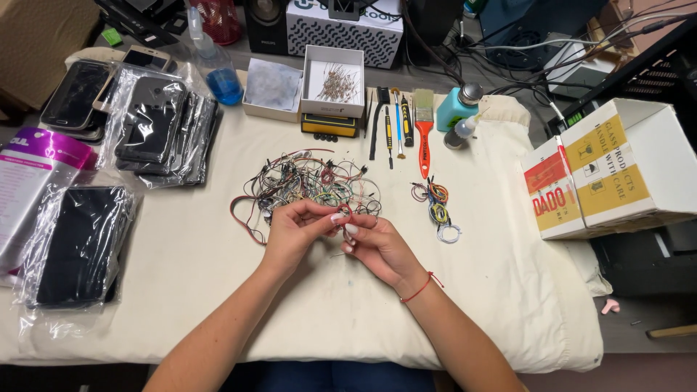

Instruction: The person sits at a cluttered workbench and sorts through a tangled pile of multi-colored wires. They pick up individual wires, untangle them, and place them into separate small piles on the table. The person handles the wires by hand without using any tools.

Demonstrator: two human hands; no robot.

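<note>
A: Start at the fingertips. What do the two hands have?

B: The left hand [294,231] and the right hand [377,247] meet just in front of the tangled wire pile [308,185]. Both pinch narrow on a small red wire loop [344,213], thumb and forefinger of each closed around it, held just above the cream cloth [181,261]. A red string bracelet [421,288] sits on the right wrist.

A: And around them?

B: Right of the pile lies a small bundle of coiled wires [438,210], already separate. Behind it, an orange-handled brush [424,131], a row of pry tools [392,127] and an open white box of resistors [334,81]. To the left, phones in clear plastic bags [156,127].

A: What could go wrong?

B: Judging by how near the loop is to the heap, its far end may be caught in it; a pull would likely drag the other strands along or tighten a knot. A thin lead could also kink under that pinch.

A: Anything unclear?

B: Whether the loop is free of the pile cannot be told; the fingers cover its lower part. Individual wires in the heap blur together, and the cardboard boxes [610,170] at right are cut by dark cables
</note>
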